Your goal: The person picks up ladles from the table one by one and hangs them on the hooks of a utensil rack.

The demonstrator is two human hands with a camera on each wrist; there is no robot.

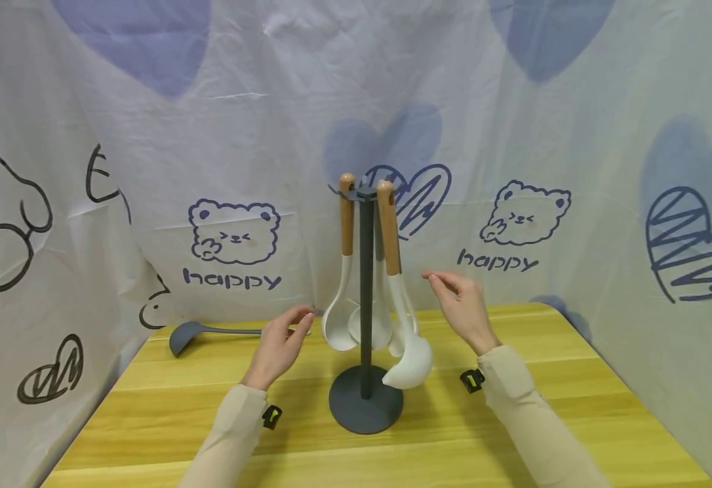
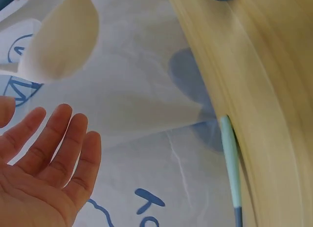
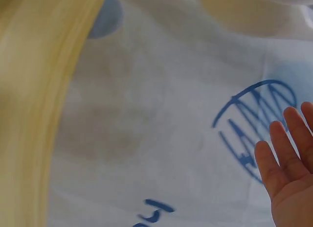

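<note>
A dark grey utensil stand [image 1: 366,291] with a round base rises from the middle of the table. From its top hang several white utensils with wooden handles, among them a ladle [image 1: 413,364] at the front right and a spoon-like utensil [image 1: 339,332] at the left. My left hand [image 1: 278,347] is left of the stand, its fingers relaxed and holding nothing. Behind that hand lies a grey ladle [image 1: 185,336], whose mint-coloured handle end [image 2: 230,158] shows in the left wrist view. To the right of the stand my right hand [image 1: 462,308] hovers with nothing in it, fingers extended.
The wood-grain table [image 1: 545,407] ends at a back edge against a white printed curtain [image 1: 380,68]. More curtain hangs at both sides. Other utensils behind the stand's post are partly hidden.
</note>
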